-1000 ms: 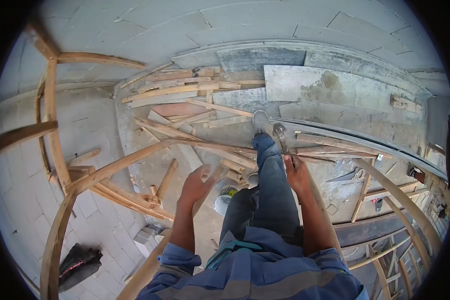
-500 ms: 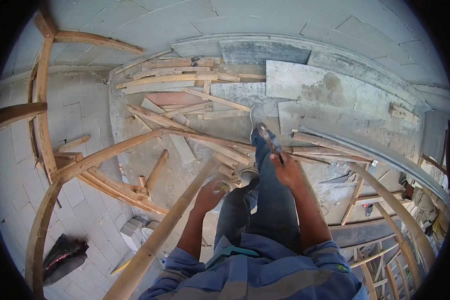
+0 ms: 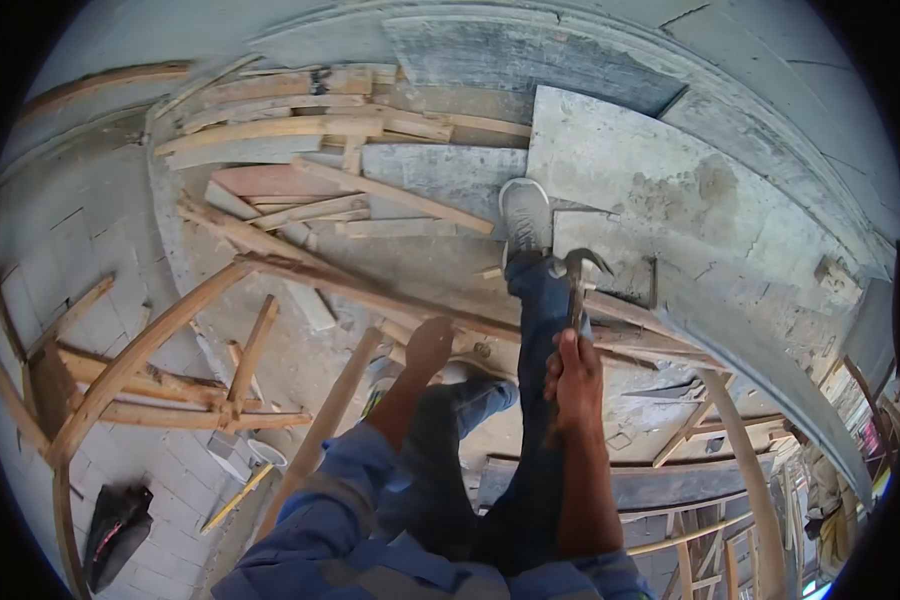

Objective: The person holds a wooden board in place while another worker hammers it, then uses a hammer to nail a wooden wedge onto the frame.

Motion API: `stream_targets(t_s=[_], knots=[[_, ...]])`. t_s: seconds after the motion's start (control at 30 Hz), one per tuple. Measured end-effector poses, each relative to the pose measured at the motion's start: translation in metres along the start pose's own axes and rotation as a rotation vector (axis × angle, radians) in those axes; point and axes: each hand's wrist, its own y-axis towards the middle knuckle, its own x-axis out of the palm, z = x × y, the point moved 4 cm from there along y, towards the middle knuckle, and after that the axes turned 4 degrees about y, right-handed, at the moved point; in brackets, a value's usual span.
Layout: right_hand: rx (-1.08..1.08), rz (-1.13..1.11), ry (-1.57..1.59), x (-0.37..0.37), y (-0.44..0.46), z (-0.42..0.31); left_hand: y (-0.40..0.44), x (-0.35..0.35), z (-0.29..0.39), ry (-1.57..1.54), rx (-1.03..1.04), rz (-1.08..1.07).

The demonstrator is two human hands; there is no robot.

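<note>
A claw hammer (image 3: 577, 285) stands upright in my right hand (image 3: 575, 380), whose fingers are wrapped round its handle in front of my right leg. Its metal head lies just below my forward shoe (image 3: 526, 217) in the view. My left hand (image 3: 431, 345) is by the long timber beam (image 3: 370, 292) that crosses in front of my legs. It looks slightly smeared, and its fingers are hidden behind the back of the hand. Whether it touches the beam, I cannot tell. My other shoe (image 3: 477, 372) shows below the beam.
Loose boards and planks (image 3: 300, 125) lie piled on the floor ahead. Large grey panels (image 3: 630, 170) rest beside them. A timber frame (image 3: 150, 370) stands to the left, near a black cloth-like item (image 3: 120, 535). A round pole (image 3: 320, 430) rises close to my left arm.
The hammer has swung from a leftward tilt to upright and moved right and down. My left hand has shifted up towards the beam. The view has turned and moved closer to the floor boards.
</note>
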Motion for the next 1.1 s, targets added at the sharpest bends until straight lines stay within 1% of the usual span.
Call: stream_targets(t_s=[0.07,0.1,0.2,0.27,0.37,0.4,0.5,0.57,0.63,0.67,0.7,0.73,0.77,0.83,0.87,0.9,1.0,1.03,1.1], knots=[[0.071,-0.039,0.275,0.012,0.011,-0.006,0.055,0.048,0.000,0.108,-0.126,-0.057],[0.123,-0.059,0.309,0.013,0.015,-0.007,0.075,0.069,-0.001,0.164,-0.190,-0.089],[0.240,-0.094,0.355,0.013,0.016,-0.013,0.120,0.131,-0.009,0.094,-0.466,-0.091],[0.275,-0.108,0.354,0.012,0.015,-0.017,0.133,0.198,-0.054,-0.123,-0.778,-0.105],[0.282,-0.121,0.335,0.013,0.014,-0.017,0.130,0.275,-0.119,-0.307,-0.807,-0.058],[0.270,-0.123,0.341,0.015,0.014,-0.018,0.126,0.288,-0.135,-0.346,-0.732,-0.017],[0.219,-0.126,0.302,0.015,0.012,-0.019,0.139,0.191,-0.045,-0.781,-1.029,0.036],[0.164,-0.128,0.240,0.014,0.011,-0.015,0.129,0.178,-0.068,-0.830,-0.940,0.056],[0.061,-0.097,0.076,0.013,0.014,-0.008,0.120,0.151,-0.078,-0.760,-0.540,0.082],[-0.004,-0.081,0.001,0.015,0.017,-0.004,0.113,0.108,-0.050,-0.793,-0.448,0.063],[-0.152,-0.035,-0.082,0.015,0.025,0.007,0.107,0.063,-0.020,-0.830,-0.357,0.042],[-0.297,0.019,-0.163,0.016,0.031,0.022,0.085,0.002,0.041,-0.951,-0.382,-0.022],[-0.443,0.082,-0.241,0.021,0.024,0.024,0.066,-0.022,0.053,-0.892,-0.278,-0.074],[-0.600,0.114,-0.227,0.032,-0.021,0.006,0.032,-0.081,0.095,-0.934,-0.233,-0.159],[-0.678,0.128,-0.220,0.037,-0.047,-0.003,0.006,-0.126,0.140,-1.037,-0.291,-0.193],[-0.684,0.067,-0.156,0.044,-0.072,-0.008,-0.023,-0.162,0.174,-1.144,-0.351,-0.232],[-0.724,-0.134,0.006,0.059,-0.149,-0.022,-0.089,-0.245,0.236,-1.131,-0.360,-0.222],[-0.745,-0.199,0.012,0.061,-0.176,-0.031,-0.109,-0.268,0.253,-1.134,-0.374,-0.213],[-0.764,-0.336,0.007,0.064,-0.229,-0.039,-0.143,-0.301,0.267,-1.201,-0.307,-0.191]])
